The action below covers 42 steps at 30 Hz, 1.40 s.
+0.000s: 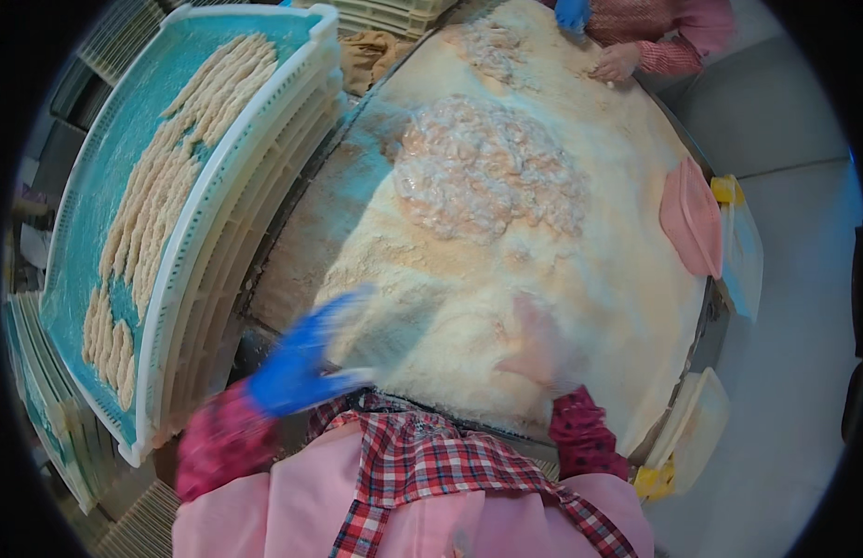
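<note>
My left hand (306,353), in a blue glove, hovers at the near left of a table spread with pale breading crumbs (404,279). It is blurred by motion, with fingers stretched out, thumb apart and nothing visible in it. My right hand (536,349), bare and also smeared, is over the crumbs at the near middle, fingers extended and thumb apart. I see no piece held there. Farther off, a wet, glossy heap of pale pink raw meat pieces (487,172) lies on the crumbs. Left of the table, breaded strips (171,186) lie in rows on a teal-lined tray (78,223).
That tray tops a stack of white slotted trays (227,242) along the table's left edge. A pink basket (690,219) sits at the right edge, beside pale containers (687,432). At the far right, a co-worker's bare hand (617,62) and blue-gloved hand (572,14) are over the table.
</note>
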Tool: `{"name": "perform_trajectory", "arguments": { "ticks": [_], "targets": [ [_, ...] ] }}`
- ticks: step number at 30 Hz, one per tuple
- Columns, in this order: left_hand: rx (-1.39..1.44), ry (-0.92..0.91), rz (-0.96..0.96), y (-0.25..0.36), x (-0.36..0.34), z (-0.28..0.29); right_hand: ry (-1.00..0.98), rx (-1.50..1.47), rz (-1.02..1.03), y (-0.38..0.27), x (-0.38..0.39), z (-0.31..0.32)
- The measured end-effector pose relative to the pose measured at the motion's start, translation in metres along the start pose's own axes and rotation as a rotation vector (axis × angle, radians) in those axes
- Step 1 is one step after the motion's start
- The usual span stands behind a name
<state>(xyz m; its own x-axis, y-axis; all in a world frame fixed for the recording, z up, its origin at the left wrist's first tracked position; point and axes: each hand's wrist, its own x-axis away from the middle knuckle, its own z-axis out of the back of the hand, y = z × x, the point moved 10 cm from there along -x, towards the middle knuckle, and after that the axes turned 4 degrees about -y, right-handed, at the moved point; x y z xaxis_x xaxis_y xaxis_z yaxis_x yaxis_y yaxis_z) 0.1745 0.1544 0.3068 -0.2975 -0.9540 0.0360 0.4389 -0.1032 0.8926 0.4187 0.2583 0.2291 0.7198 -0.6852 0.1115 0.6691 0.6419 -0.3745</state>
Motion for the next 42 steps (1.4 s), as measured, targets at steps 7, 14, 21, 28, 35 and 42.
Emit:
{"name": "perform_trajectory", "arguments": {
  "ticks": [7,14,21,28,35,42],
  "targets": [
    [-0.312,-0.134,0.007,-0.101,-0.120,-0.150,0.071,-0.181,-0.164,0.040,0.020,-0.033],
    [-0.426,0.083,-0.332,-0.046,-0.123,-0.145,0.241,-0.011,-0.396,0.091,0.081,-0.014],
    [1.461,0.103,0.327,-0.103,-0.137,-0.180,0.450,-0.098,-0.397,0.037,0.028,0.029],
    [1.646,0.139,0.659,-0.119,-0.102,-0.197,0.509,-0.776,0.097,-0.043,-0.034,0.018],
    [1.610,0.160,0.511,-0.080,-0.063,-0.123,0.598,-0.036,-0.233,0.109,-0.116,0.071],
    [1.518,0.407,0.083,0.011,-0.038,0.050,0.404,0.038,-0.072,0.134,-0.189,0.086]
  ]
}}
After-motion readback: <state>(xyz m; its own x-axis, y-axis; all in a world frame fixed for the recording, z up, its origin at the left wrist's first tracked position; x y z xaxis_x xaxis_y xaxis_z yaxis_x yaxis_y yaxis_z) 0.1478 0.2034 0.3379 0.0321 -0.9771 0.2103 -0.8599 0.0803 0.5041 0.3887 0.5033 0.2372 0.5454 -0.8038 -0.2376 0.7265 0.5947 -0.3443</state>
